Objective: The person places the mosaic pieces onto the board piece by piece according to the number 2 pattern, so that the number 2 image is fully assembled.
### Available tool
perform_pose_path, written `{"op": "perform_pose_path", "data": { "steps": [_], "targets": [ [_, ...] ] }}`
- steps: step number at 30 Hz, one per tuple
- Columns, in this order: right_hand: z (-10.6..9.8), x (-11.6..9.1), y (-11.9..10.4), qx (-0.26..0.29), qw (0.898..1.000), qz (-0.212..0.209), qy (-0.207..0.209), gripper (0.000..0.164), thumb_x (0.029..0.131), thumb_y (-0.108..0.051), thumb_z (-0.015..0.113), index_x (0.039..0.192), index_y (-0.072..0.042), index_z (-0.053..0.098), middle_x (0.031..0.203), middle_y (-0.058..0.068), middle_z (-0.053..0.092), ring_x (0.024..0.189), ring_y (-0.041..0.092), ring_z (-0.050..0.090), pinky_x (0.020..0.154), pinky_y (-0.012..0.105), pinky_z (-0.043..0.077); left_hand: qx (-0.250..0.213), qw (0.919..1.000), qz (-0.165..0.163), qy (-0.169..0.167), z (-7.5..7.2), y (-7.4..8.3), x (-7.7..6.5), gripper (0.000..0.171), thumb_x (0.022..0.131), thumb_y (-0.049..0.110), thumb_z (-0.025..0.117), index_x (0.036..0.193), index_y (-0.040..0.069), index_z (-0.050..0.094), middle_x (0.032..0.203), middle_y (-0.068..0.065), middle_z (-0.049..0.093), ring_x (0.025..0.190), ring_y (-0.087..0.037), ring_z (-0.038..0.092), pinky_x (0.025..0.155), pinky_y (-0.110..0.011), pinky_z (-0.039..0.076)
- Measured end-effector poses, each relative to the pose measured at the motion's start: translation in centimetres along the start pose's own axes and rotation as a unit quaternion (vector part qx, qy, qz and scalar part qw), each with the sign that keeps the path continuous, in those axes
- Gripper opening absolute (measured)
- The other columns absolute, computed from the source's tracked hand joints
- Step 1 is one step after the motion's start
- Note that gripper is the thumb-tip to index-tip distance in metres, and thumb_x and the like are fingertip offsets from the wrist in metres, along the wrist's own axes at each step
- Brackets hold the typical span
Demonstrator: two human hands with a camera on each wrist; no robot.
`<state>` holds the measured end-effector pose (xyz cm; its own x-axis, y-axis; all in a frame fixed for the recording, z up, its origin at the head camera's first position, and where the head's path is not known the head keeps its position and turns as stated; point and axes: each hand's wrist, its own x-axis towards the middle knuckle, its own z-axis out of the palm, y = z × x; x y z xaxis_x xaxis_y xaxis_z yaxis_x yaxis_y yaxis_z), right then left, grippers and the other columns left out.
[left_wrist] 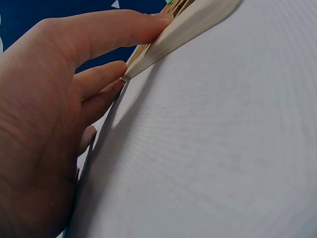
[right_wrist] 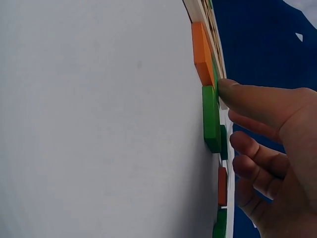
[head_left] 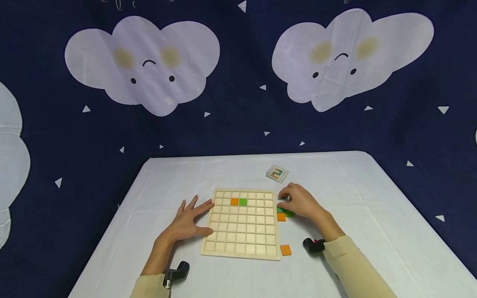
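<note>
A square wooden grid board (head_left: 240, 227) lies on the table, with one orange tile (head_left: 234, 201) and one green tile (head_left: 243, 202) in its second row from the back. My left hand (head_left: 189, 221) rests its spread fingers and thumb against the board's left edge. Right of the board, my right hand (head_left: 299, 201) bends its fingers over loose tiles, its thumb close to a teal tile (head_left: 280, 210). In the right wrist view, a green tile (right_wrist: 211, 119) and an orange tile (right_wrist: 200, 49) lie by the thumb. Whether a tile is pinched is hidden.
A small patterned grid card or stack of cards (head_left: 277, 174) lies behind the board. An orange tile (head_left: 285, 250) sits alone near the board's front right corner. More tiles, one red-orange (right_wrist: 223, 186), lie past the fingers. A dark cloud-print backdrop (head_left: 238, 82) stands behind the white table.
</note>
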<state>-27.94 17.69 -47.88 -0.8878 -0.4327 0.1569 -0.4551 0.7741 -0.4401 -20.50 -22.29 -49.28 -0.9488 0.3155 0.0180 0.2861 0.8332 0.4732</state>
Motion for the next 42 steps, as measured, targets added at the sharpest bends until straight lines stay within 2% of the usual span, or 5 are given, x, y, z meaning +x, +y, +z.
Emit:
{"op": "perform_pose_path", "data": {
  "steps": [9,16,22,34,42],
  "targets": [
    [-0.3,-0.2,0.3,0.005,1.0,-0.013,0.015,0.024,0.079,-0.03,0.08,0.094,-0.012,0.073,0.086,-0.001,0.059,0.075,0.013,0.05,0.069,0.033,0.046,0.0,1.0,0.001,0.0,0.1,0.0,0.0,0.087,0.066,0.057,0.075,0.144,0.03,0.047,0.15,0.014,0.035,0.146,-0.025,0.007,0.114,-0.052,-0.008],
    [-0.6,-0.6,0.0,0.06,0.998,0.003,-0.029,0.025,0.079,-0.027,0.079,0.1,-0.014,0.074,0.08,-0.008,0.058,0.07,0.013,0.051,0.061,0.03,0.045,0.004,1.0,0.004,0.005,0.0,0.0,0.1,0.087,0.067,0.057,0.075,0.144,0.029,0.047,0.15,0.013,0.035,0.145,-0.026,0.007,0.114,-0.052,-0.008],
    [-0.5,-0.9,0.1,0.069,0.996,-0.011,-0.056,0.027,0.077,-0.025,0.081,0.101,-0.014,0.075,0.081,-0.007,0.058,0.072,0.013,0.052,0.063,0.029,0.047,0.006,1.0,0.003,0.003,0.0,-0.1,0.0,0.087,0.067,0.058,0.075,0.144,0.03,0.046,0.15,0.014,0.034,0.145,-0.025,0.007,0.114,-0.052,-0.008],
    [-0.2,-1.0,0.2,0.072,0.995,-0.043,-0.061,0.022,0.078,-0.02,0.08,0.099,-0.013,0.076,0.079,-0.011,0.057,0.071,0.01,0.053,0.062,0.026,0.049,0.009,0.9999,0.004,0.006,0.1,-0.1,0.1,0.088,0.066,0.06,0.074,0.144,0.03,0.047,0.149,0.014,0.035,0.145,-0.026,0.008,0.114,-0.052,-0.007],
    [-0.1,-0.5,0.0,0.063,0.997,-0.042,-0.034,0.023,0.077,-0.018,0.079,0.099,-0.012,0.076,0.076,-0.009,0.057,0.069,0.009,0.051,0.061,0.027,0.047,0.007,1.0,0.003,0.004,0.1,-0.1,0.1,0.087,0.066,0.058,0.075,0.144,0.029,0.047,0.15,0.014,0.035,0.145,-0.026,0.008,0.114,-0.052,-0.007]
  ]
}}
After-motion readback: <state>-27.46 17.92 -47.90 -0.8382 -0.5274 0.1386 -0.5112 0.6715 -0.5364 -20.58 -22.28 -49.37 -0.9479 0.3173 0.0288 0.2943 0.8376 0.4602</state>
